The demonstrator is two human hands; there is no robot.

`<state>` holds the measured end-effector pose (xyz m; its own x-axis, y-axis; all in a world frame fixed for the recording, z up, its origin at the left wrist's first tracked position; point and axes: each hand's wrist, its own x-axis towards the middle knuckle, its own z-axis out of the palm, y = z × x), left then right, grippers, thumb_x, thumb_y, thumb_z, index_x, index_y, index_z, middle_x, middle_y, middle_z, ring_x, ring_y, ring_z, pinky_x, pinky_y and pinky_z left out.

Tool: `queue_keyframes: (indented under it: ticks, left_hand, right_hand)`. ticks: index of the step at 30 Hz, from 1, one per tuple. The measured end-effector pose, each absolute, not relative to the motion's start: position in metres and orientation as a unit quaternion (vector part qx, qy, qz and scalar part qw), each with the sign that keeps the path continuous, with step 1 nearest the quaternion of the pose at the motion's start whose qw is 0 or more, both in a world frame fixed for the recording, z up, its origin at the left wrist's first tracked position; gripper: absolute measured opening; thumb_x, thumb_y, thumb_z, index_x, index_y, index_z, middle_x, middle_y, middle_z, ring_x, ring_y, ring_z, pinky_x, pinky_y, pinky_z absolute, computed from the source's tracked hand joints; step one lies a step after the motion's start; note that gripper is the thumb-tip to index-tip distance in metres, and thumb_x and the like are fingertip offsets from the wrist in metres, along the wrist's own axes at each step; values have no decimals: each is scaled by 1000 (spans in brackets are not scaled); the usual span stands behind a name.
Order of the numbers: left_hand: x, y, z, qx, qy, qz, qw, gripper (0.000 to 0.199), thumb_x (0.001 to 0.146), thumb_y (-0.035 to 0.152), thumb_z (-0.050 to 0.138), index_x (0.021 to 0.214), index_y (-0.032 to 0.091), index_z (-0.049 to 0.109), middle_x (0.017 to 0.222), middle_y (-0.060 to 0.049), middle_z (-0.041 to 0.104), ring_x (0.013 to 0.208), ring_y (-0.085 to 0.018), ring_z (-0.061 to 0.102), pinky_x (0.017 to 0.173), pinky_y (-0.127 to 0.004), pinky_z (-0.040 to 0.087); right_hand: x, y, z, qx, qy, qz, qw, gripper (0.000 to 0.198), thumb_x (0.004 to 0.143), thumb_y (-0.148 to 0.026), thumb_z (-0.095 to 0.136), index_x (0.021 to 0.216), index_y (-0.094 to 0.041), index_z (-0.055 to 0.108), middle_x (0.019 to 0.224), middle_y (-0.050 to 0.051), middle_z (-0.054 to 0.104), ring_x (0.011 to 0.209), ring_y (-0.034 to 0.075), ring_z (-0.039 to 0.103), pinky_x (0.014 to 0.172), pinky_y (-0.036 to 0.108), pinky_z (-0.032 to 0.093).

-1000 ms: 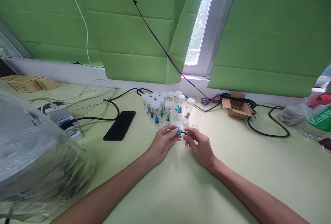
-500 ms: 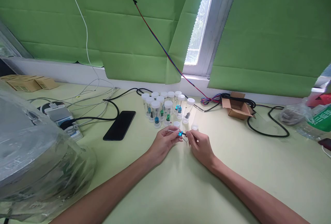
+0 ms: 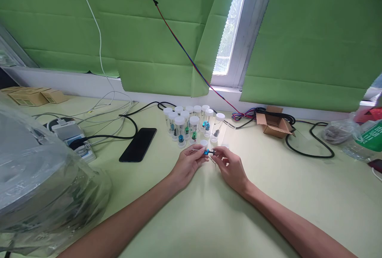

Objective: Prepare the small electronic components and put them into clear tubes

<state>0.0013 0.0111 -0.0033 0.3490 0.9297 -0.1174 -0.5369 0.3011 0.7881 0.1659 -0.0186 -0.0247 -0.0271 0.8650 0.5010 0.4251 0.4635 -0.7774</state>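
Observation:
Pinched in my left hand (image 3: 188, 164) is a small blue part with a black end (image 3: 206, 152); a thin metal rod juts out from it to the left. The fingers of my right hand (image 3: 231, 165) close around the tip of the black end. A thin bent metal piece (image 3: 212, 160) shows just below, between the two hands; which hand holds it is unclear. Right behind the hands stand several clear tubes with white caps (image 3: 180, 132), holding blue, green or grey parts. A low white cap (image 3: 204, 143) sits behind my left fingertips, and another is partly hidden behind my right hand.
A black phone (image 3: 138, 144) lies left of the tubes. Further left are a power strip (image 3: 80, 146) with cables and a large plastic-wrapped object (image 3: 44, 178). To the right stand an open cardboard box (image 3: 274, 127), a looped black cable (image 3: 313, 156) and a bottle (image 3: 356, 146).
My right fingers have shifted and spread a little at the black end, which now shows more. The blue part has moved slightly left and up with my left hand.

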Motion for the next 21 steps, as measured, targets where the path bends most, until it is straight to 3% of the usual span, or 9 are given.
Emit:
queue_keyframes:
  ticks: [10, 16, 19, 21]
  left_hand:
    - [-1, 11, -9, 378, 280, 475, 743, 20, 72, 24, 78, 85, 13, 68, 82, -5, 70, 73, -12, 65, 77, -26, 52]
    - [1, 9, -6, 391, 274, 472, 741, 20, 71, 25, 78, 85, 13, 68, 83, -6, 70, 72, -13, 65, 77, -27, 52]
    - [1, 9, -6, 385, 277, 480, 738, 20, 70, 24, 79, 84, 13, 69, 84, -6, 70, 72, -13, 65, 77, -28, 52]
    - [2, 9, -5, 373, 284, 487, 737, 20, 68, 23, 80, 82, 13, 69, 84, -5, 70, 73, -13, 65, 77, -28, 52]
  right_hand:
    - [167, -19, -24, -483, -696, 210, 487, 26, 95, -36, 46, 82, -17, 60, 64, 0, 56, 55, 12, 48, 52, 24, 41]
    - [167, -18, -25, -495, -700, 177, 483, 43, 98, -38, 39, 60, -19, 48, 52, -3, 45, 48, 10, 40, 50, 24, 35]
    - [167, -18, -25, -497, -696, 178, 486, 39, 97, -36, 41, 65, -18, 53, 53, -2, 49, 49, 11, 43, 52, 24, 37]
    - [166, -19, -24, -492, -693, 186, 493, 26, 95, -35, 47, 82, -18, 60, 61, -1, 56, 52, 11, 47, 52, 24, 40]
